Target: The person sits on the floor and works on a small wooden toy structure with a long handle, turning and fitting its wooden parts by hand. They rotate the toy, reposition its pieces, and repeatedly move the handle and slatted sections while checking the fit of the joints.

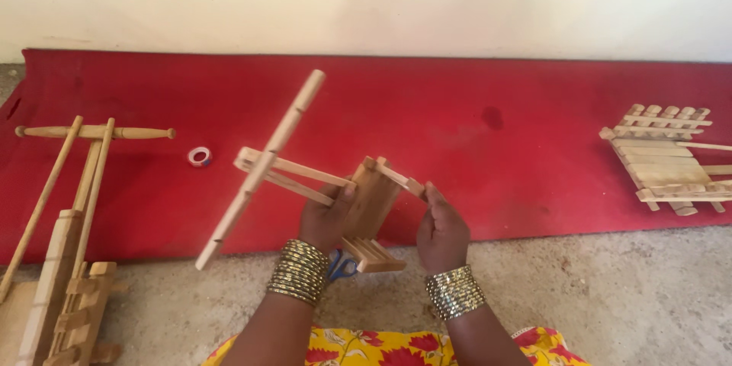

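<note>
Both hands raised over the red floor mat, gripping a pale slatted wooden frame: left hand clamped around its near-left side, thumb on a protruding slat; right hand pinching the upper right corner between fingertips. Long round wooden rod crossing the frame's arms, slanting from lower left to upper right, nearer the left hand. Blue-handled scissors partly hidden below the wrists. Small roll of tape, red and white, lying left on the mat. Further wooden assemblies at far left, and a slatted wooden piece at far right.
</note>
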The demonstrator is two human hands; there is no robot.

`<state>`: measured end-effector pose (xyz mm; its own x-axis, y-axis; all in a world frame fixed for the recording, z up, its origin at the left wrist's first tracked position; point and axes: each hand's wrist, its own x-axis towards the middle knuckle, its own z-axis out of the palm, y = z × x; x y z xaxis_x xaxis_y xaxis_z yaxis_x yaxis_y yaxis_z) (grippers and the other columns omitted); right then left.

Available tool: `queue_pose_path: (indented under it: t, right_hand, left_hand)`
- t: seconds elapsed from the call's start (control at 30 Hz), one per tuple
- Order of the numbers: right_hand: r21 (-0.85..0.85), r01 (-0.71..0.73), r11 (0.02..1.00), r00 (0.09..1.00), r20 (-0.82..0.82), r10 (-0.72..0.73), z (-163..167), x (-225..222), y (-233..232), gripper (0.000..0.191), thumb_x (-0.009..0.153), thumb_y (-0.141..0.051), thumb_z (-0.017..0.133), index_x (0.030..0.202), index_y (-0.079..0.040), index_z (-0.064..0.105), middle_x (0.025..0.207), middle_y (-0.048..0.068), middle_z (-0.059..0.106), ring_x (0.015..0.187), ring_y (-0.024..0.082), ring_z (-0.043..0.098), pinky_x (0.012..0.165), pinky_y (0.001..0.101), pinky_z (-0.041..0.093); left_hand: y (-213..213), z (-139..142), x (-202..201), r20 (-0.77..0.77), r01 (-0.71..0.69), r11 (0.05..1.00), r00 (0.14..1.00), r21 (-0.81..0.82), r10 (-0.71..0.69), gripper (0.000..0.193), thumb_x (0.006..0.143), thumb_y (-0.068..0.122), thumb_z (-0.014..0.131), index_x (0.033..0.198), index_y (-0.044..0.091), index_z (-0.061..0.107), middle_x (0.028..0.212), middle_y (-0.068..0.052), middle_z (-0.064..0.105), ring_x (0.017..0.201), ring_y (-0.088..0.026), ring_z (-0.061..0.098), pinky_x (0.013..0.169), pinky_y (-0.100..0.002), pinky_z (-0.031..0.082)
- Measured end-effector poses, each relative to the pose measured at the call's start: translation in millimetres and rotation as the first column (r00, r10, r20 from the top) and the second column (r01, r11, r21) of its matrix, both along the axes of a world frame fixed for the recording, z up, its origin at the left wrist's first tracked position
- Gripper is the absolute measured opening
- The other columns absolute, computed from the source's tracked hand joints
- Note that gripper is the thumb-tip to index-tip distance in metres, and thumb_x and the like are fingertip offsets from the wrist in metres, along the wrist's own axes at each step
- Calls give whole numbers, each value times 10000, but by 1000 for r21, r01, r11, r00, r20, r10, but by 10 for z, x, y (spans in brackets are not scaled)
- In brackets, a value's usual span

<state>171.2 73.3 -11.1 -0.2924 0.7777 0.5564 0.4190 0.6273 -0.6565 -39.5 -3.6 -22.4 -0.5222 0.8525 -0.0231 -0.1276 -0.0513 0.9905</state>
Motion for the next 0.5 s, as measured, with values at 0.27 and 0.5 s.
queue_pose_path:
  t: [0.27,0.5]
  right_hand:
    - [-147,129,981,990,79,-119,22,-19,83,348,944,8,572,1259,-72,699,1170,158,755,1072,286,744,928,386,587]
    - [154,-70,986,992,-90,84,554,-154,-272,421,945,53,512,1345,-8,627,1312,196,685,1131,290,728,957,380,591]
  left_hand:
    - [-38,85,-3,54,31,999,998,-8,-31,434,990,295,622,1303,-4,658,1106,-97,749,999,-141,699,834,-306,589]
    - [-50,153,123,-39,36,999,999,-9,-37,394,991,299,634,1237,-3,692,1004,-94,746,919,-142,699,771,-305,592]
